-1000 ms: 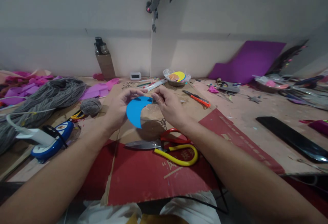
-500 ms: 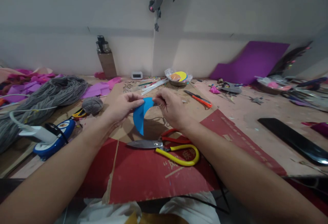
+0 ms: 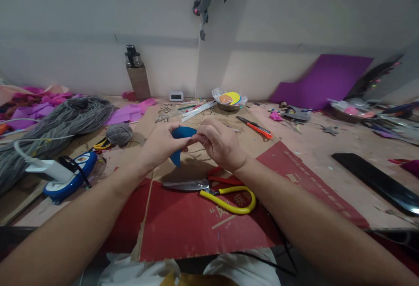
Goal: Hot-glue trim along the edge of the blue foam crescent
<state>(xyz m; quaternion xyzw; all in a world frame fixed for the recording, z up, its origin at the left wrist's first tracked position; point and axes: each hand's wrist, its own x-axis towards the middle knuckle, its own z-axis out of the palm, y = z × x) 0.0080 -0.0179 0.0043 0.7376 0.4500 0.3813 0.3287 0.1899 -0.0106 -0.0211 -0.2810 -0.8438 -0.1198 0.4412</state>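
A curved blue crescent-shaped piece (image 3: 183, 132), thin like felt or foam sheet, is up in front of me between both hands. My left hand (image 3: 163, 143) is closed on it, thumb in front and fingers partly hidden behind. With its fingertips, my right hand (image 3: 218, 142) pinches the piece's right end, close to the left thumb. A thin thread or wire (image 3: 196, 151) shows below the fingers; whether it joins the piece I cannot tell. Under the hands lie scissors (image 3: 209, 192) with one red and one yellow handle, blades pointing left, on red-printed cardboard (image 3: 183, 229).
Left are grey yarn (image 3: 78, 115), a small yarn ball (image 3: 119, 134) and a blue power strip (image 3: 70, 177) with a white plug. An orange utility knife (image 3: 255, 127) lies beyond my right hand. A black glossy slab (image 3: 376, 183) is far right, a purple sheet (image 3: 322, 80) behind.
Both hands have drawn closer together, the left thumb now near the right fingertips. The blue piece has tilted, so less of its face shows. The scissors stay put.
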